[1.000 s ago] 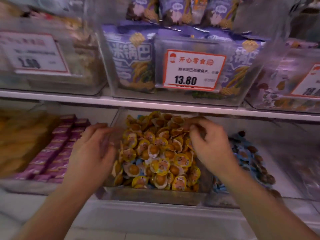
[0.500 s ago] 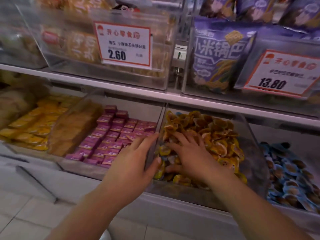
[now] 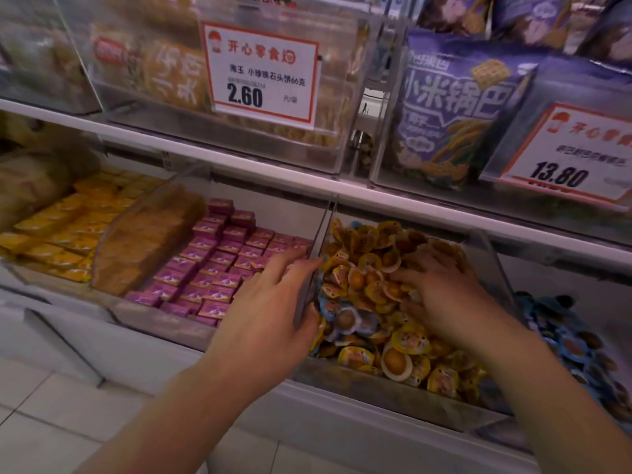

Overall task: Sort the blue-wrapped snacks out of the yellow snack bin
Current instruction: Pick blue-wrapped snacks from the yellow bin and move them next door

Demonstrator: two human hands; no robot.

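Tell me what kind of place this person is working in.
Most likely a snack shop or supermarket aisle. Printed price tags, one reading 2.60 and another 13.80, hang on clear bins along a shelf, and the bins hold bulk wrapped snacks such as the yellow snacks and pink packets.

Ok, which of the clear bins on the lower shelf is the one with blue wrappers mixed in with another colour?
The clear bin of round yellow-wrapped snacks under both hands; a few blue-wrapped snacks lie near its left wall. The others each show one colour.
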